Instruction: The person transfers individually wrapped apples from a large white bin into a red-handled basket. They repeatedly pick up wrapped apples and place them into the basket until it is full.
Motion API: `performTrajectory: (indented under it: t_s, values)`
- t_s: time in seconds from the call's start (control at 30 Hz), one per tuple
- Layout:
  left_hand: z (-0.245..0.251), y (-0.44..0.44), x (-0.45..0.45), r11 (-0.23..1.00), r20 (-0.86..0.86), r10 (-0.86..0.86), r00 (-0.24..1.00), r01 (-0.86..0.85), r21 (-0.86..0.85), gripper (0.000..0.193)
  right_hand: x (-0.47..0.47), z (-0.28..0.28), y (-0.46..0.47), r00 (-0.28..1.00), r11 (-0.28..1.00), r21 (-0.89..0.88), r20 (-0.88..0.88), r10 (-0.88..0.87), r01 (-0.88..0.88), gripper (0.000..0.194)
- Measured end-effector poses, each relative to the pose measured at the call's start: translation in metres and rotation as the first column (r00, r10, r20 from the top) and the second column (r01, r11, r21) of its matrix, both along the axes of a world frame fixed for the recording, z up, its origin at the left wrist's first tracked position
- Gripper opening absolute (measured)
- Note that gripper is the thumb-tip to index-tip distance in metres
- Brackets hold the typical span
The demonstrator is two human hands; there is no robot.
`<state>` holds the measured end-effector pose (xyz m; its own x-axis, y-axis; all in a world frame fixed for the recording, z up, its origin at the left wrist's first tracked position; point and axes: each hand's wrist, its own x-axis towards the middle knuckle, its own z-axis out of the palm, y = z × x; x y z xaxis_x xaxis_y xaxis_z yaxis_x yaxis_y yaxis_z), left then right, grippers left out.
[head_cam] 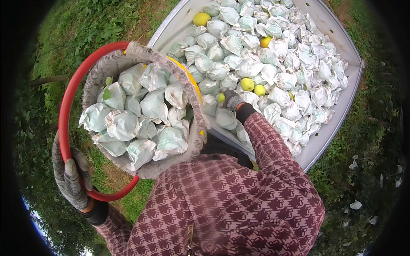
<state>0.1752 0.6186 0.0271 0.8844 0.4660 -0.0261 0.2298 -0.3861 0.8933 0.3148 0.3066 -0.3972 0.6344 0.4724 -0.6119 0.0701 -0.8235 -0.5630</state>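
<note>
My left hand (73,174), in a grey knit glove, is closed around the red hose-like handle (71,86) of a fabric-lined basket (112,67). Paper-bagged fruits (121,124) fill the basket, with a few green leaves (107,94) among them. My right hand (231,100), gloved in grey too, reaches over a large light-grey bin (347,44) heaped with bagged fruits (250,67). A small yellow-green fruit (221,97) lies at its fingertips; whether the fingers grip it cannot be told. Two bare yellow-green fruits (247,84) rest just beyond that hand.
A larger yellow fruit (201,19) lies by the bin's upper left wall, and an orange-yellow one (265,42) sits amid the heap. Grass and weeds (96,28) surround the bin. Scattered pale paper pieces (355,205) lie at the lower right. A branch (49,80) shows at the left.
</note>
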Motion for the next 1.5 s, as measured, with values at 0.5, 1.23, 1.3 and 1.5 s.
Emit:
performTrajectory:
  t_s: [0.5,1.23,1.3,1.5]
  values:
    - [-0.001,-0.001,0.004,0.998,0.011,0.033,0.999,-0.032,-0.051,0.062,-0.015,-0.017,0.004,0.992,0.991,-0.080,-0.084,0.097,-0.104,0.084]
    - [-0.001,0.015,0.002,0.976,0.130,-0.111,0.985,0.132,-0.173,0.052,0.059,0.217,0.222,0.249,0.559,-0.434,0.586,0.771,-0.707,0.023]
    - [-0.004,0.019,-0.004,0.976,0.154,-0.110,0.982,0.136,-0.171,0.052,0.062,0.216,0.224,0.270,0.566,-0.400,0.590,0.761,-0.721,0.022]
    - [-0.014,0.021,-0.016,0.977,0.204,-0.089,0.975,0.125,-0.170,0.053,0.058,0.247,0.228,0.289,0.584,-0.320,0.634,0.717,-0.746,0.012]
